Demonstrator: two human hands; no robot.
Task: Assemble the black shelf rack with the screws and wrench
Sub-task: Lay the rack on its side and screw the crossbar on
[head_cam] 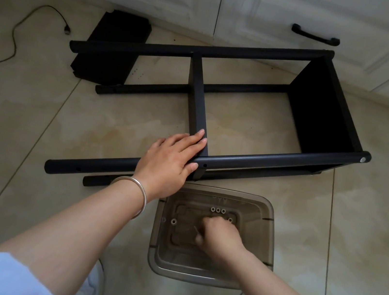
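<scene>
Both hands are busy: my left hand (173,155) lies flat, fingers straight, on the black metal shelf rack (256,121); my right hand (219,235), curled, pinches among silver screws (218,210) in the near clear plastic tub (268,235).

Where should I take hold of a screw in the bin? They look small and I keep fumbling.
Pinch one screw by its round head, from straight above: the screws stand head-up on the floor of the walled bin, so no side approach works.
</scene>
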